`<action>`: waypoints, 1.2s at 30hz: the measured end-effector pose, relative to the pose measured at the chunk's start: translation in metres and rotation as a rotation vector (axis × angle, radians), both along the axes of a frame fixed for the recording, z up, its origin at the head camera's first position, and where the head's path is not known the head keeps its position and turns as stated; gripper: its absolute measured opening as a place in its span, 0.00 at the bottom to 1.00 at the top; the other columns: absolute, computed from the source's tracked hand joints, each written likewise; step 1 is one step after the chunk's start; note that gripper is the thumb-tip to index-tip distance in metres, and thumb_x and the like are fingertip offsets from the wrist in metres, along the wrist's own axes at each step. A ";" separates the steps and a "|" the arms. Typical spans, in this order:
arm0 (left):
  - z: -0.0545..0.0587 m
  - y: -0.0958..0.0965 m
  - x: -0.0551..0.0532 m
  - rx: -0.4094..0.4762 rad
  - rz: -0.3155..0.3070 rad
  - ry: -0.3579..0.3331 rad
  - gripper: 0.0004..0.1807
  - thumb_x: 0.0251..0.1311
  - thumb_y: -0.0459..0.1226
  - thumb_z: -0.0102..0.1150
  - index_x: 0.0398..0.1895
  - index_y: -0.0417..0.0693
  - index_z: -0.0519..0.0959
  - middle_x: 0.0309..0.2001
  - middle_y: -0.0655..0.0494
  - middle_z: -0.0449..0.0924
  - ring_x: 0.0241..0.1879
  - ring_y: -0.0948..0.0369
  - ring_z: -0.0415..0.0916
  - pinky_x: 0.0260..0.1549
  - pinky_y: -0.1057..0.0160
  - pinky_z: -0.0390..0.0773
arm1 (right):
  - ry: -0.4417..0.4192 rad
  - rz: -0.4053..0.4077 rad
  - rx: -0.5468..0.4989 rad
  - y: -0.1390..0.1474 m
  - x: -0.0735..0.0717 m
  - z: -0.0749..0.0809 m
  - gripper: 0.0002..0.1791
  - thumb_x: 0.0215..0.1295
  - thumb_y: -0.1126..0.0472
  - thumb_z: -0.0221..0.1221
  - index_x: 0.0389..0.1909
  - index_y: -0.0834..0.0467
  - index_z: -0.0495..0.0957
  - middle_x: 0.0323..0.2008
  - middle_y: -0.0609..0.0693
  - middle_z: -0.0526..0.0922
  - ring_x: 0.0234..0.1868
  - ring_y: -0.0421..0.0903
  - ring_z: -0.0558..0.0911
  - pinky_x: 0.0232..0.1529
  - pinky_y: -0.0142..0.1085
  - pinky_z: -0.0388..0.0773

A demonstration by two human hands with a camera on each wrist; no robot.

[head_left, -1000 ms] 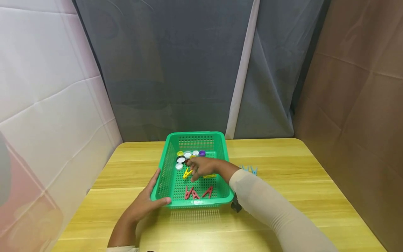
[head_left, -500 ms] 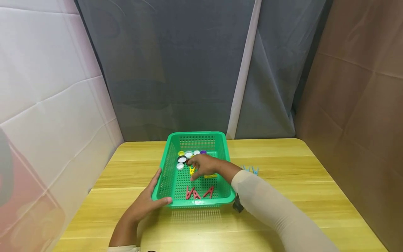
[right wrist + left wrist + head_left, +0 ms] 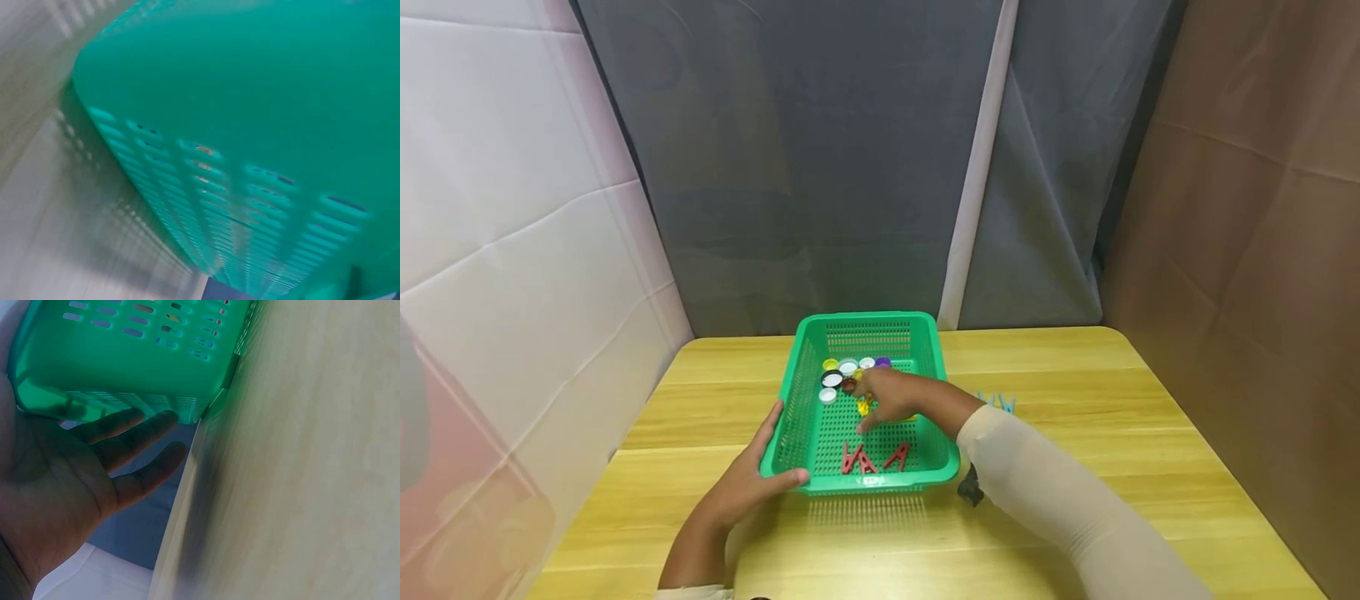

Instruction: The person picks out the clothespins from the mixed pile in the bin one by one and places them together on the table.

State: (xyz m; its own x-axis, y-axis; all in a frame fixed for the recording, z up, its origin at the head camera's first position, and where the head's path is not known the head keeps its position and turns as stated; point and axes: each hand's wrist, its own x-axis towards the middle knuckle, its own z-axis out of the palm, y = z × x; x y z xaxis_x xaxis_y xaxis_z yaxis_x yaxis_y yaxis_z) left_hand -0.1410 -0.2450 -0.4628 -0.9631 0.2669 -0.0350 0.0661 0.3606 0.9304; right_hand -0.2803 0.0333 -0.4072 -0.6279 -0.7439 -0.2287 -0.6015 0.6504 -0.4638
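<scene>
A green perforated plastic basket [image 3: 865, 483] stands on the wooden table. My left hand [image 3: 741, 483] rests at its front left corner, thumb along the front rim and other fingers outside. In the left wrist view those fingers are spread and nearly straight against the wall. Inside the basket, my right hand [image 3: 891, 396] holds a yellow clothespin [image 3: 863, 407] at its curled fingers; the exact grip is partly hidden. Another yellow clothespin [image 3: 910, 418] lies mostly behind the hand. Several red clothespins [image 3: 867, 462] lie near the front wall. The right wrist view shows only the basket's outer wall [image 3: 250, 94].
Several bottle caps are grouped toward the back of the basket, including a black-rimmed one [image 3: 832, 378], a white one [image 3: 827, 396], a brown one [image 3: 849, 386] and a purple one [image 3: 883, 362]. Light blue clothespins [image 3: 1006, 404] lie on the table to the right, beyond the sleeve.
The yellow clothespin by my right hand has shifted right and turned, and now sits within the fingers. My left hand and the basket have stayed put.
</scene>
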 end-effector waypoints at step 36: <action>-0.002 0.000 0.000 -0.037 0.044 -0.031 0.67 0.65 0.45 0.76 0.91 0.72 0.33 0.91 0.39 0.33 0.87 0.27 0.39 0.76 0.19 0.54 | -0.001 0.024 -0.369 0.050 0.028 0.021 0.30 0.61 0.57 0.81 0.63 0.54 0.82 0.80 0.56 0.65 0.83 0.58 0.59 0.77 0.62 0.69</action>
